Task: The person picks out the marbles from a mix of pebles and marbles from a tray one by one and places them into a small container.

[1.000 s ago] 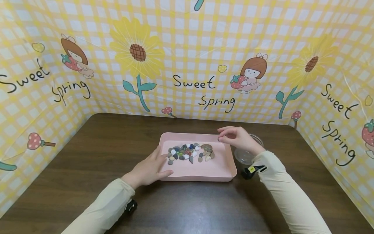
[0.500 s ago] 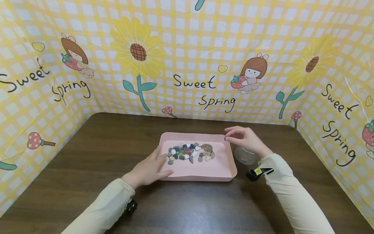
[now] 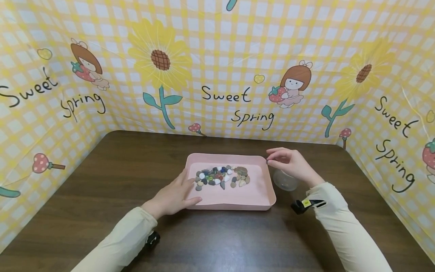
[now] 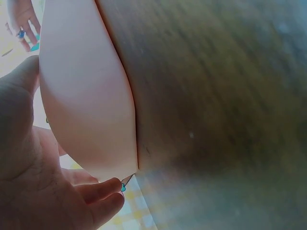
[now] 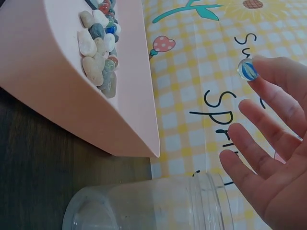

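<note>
The right grip point(image 3: 290, 163) pinches a marble point(image 5: 248, 70) near the jar point(image 3: 284, 182). The left grip point(image 3: 171, 197) touches the tray point(image 3: 234, 207), fingers spread.

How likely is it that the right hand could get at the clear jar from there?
Probably yes: the right hand is close to the clear jar, and the right-wrist view shows nothing between them. The pink tray stands to one side. One catch: that hand's grip is occupied, pinching a marble.

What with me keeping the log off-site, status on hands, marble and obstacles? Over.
Right hand pinching marble, not yet in jar. Left hand at left edge of tray. No obstruction seen between marble and jar.
</note>
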A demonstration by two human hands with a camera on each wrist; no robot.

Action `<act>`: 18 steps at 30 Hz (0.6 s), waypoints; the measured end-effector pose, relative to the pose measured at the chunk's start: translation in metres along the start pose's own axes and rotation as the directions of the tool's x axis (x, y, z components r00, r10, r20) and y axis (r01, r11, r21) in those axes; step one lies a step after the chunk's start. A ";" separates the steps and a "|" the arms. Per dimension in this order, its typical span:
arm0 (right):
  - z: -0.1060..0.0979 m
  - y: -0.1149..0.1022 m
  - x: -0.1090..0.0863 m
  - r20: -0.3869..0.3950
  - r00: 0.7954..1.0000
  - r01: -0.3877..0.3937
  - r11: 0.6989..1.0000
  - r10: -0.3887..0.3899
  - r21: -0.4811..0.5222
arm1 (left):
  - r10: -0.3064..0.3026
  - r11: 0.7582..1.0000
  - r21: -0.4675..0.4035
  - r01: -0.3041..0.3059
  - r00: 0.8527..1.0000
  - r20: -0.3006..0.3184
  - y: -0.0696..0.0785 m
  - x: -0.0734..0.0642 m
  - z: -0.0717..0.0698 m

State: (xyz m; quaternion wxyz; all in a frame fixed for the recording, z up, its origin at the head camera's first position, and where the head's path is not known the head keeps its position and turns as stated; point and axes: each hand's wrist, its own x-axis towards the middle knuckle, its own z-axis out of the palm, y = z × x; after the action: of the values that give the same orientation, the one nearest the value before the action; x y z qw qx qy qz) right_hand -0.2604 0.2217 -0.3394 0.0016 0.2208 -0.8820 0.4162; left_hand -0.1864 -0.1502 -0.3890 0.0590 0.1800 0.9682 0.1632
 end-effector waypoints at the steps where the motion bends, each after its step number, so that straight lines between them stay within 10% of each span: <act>1: -0.001 0.001 -0.001 -0.005 1.000 0.000 1.000 0.000 -0.001 | -0.002 1.000 -0.001 0.002 1.000 0.002 0.000 0.000 0.000; 18: -0.013 0.012 -0.019 -0.094 0.995 0.043 0.997 -0.037 0.065 | 0.005 1.000 0.004 -0.005 1.000 -0.001 -0.001 0.001 0.000</act>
State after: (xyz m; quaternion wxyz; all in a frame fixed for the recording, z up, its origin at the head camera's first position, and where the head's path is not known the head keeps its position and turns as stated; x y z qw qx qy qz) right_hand -0.2504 0.2457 -0.3432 0.0435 0.2188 -0.8620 0.4551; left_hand -0.1872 -0.1504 -0.3896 0.0575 0.1823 0.9682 0.1614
